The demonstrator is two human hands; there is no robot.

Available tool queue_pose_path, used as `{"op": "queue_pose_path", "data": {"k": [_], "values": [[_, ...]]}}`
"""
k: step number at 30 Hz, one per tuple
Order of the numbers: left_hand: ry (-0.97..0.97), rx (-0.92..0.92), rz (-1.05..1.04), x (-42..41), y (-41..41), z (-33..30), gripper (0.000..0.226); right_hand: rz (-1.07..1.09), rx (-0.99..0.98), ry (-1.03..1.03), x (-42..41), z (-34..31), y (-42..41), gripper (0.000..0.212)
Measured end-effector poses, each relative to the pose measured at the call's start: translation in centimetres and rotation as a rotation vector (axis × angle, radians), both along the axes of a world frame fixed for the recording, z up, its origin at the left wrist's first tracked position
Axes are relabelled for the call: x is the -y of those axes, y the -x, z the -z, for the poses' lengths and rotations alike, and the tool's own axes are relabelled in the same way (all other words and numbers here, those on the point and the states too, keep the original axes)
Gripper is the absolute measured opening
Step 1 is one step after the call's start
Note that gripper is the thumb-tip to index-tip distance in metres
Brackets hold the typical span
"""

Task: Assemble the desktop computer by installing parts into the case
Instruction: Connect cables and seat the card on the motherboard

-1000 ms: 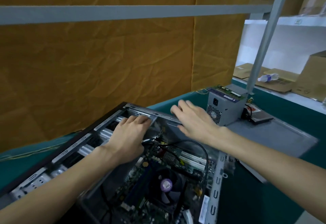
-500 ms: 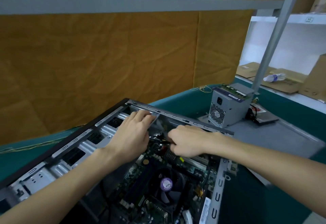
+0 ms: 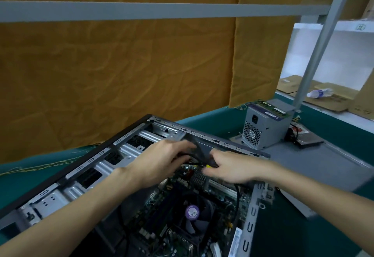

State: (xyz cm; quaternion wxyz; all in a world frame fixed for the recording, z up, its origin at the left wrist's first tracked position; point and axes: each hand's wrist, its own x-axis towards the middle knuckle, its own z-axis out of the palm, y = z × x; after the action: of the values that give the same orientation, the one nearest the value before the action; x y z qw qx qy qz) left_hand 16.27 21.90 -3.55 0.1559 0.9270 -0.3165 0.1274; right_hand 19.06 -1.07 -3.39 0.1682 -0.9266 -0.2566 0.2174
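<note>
Open computer case (image 3: pixel 66 178) lying on its side on the green-covered bench (image 3: pixel 334 135), its open face upward and its long black-edged side running from the lower left toward the bench's far edge. Inside, the motherboard (image 3: pixel 162 206) lies flat on the case floor, with the cooler fan (image 3: pixel 192 214), marked by a purple round label, toward the near end. Both hands meet over the far end of the board, just below the case's far rim. The left hand (image 3: pixel 159 163) has its fingers curled round a dark cable bundle (image 3: pixel 199 151), and the right hand (image 3: pixel 232 167) pinches the same bundle near a small yellow connector (image 3: pixel 208 166); motion blur leaves it unclear whether the connector is seated in the board. A black cable (image 3: pixel 237 198) loops down from under the right hand along the case's right wall. The drive-bay frame along the left wall stands unobstructed by the hands. Beyond the case's far corner, near the bench's far edge, the grey power supply (image 3: pixel 265 127) stands upright and apart from the case, fan grille facing the viewer, with a memory stick (image 3: pixel 271 108) lying on top. Just to its right a flat dark drive (image 3: pixel 309 142) rests on a grey panel (image 3: pixel 323 161) that lies on the bench beside the case's right wall.
</note>
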Motion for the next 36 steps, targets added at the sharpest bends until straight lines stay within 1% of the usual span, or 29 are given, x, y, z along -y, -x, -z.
{"op": "queue_pose_path", "data": {"k": [1,2,4,6,8,10,12,15,17,19,20,21,23,24,25,27,30,32,34,35,36], "values": [[0.025,0.011,-0.022,0.0,-0.1,0.0,0.029,-0.023,-0.049,-0.029,-0.1,0.0,0.0,0.025],[0.033,0.023,-0.04,0.1,-0.1,0.0,0.029,-0.059,-0.086,-0.06,-0.2,-0.1,0.2,0.027],[0.041,0.042,-0.051,0.3,-0.2,0.0,0.028,-0.145,-0.124,-0.087,-0.1,-0.7,0.7,0.036],[0.083,0.05,-0.053,0.2,-0.4,-0.3,0.028,-0.213,-0.155,-0.072,0.4,-1.3,0.9,0.035],[0.162,0.054,-0.082,0.0,-0.7,-0.6,0.026,-0.214,-0.159,-0.031,1.0,-1.6,0.8,0.036],[0.19,0.057,-0.091,-0.1,-0.8,-0.8,0.027,-0.192,-0.121,-0.005,1.5,-1.7,0.6,0.038],[0.147,0.05,-0.012,0.4,-0.8,-0.9,0.025,-0.215,-0.048,0.05,1.8,-2.0,0.7,0.046],[-0.016,0.065,0.105,1.6,-1.0,-0.6,0.017,-0.297,0.022,0.169,1.8,-2.4,1.0,0.056],[-0.073,0.016,0.111,2.6,-1.3,-0.2,0.019,-0.283,0.027,0.171,2.0,-2.6,1.2,0.057],[-0.102,-0.041,0.094,3.6,-1.9,0.3,0.019,-0.224,0.022,0.1,2.5,-3.4,1.1,0.054],[-0.111,-0.073,0.076,4.1,-2.1,0.6,0.019,-0.187,0.052,0.033,2.8,-3.8,0.9,0.048],[-0.107,-0.108,0.045,4.5,-2.3,0.9,0.018,-0.145,0.125,-0.047,3.1,-4.3,0.5,0.038],[-0.078,-0.172,-0.043,5.2,-2.8,1.4,0.016,-0.04,0.351,-0.18,3.4,-4.9,-0.6,0.022],[-0.068,-0.191,-0.092,5.4,-3.0,1.7,0.016,0.009,0.453,-0.208,3.4,-4.9,-1.2,0.019],[-0.059,-0.202,-0.136,5.5,-3.1,2.1,0.015,0.046,0.512,-0.205,3.1,-4.8,-1.7,0.018],[-0.022,-0.213,-0.183,5.8,-3.1,2.8,0.016,0.093,0.504,-0.149,2.4,-4.1,-2.9,0.023],[0.049,-0.208,-0.204,6.0,-2.9,3.4,0.014,0.148,0.361,-0.158,1.4,-2.3,-3.9,0.041],[0.094,-0.208,-0.252,5.6,-2.7,3.6,0.012,0.139,0.363,-0.127,1.2,-0.9,-3.8,0.049],[0.128,-0.168,-0.301,5.1,-2.4,3.8,0.011,0.116,0.489,-0.091,1.4,-0.1,-3.5,0.045],[0.15,-0.139,-0.316,4.9,-2.1,4.0,0.011,0.101,0.565,-0.111,1.6,0.0,-3.3,0.037],[0.182,-0.114,-0.324,4.9,-1.8,4.1,0.011,0.08,0.642,-0.184,1.7,-0.1,-3.1,0.026]]}}
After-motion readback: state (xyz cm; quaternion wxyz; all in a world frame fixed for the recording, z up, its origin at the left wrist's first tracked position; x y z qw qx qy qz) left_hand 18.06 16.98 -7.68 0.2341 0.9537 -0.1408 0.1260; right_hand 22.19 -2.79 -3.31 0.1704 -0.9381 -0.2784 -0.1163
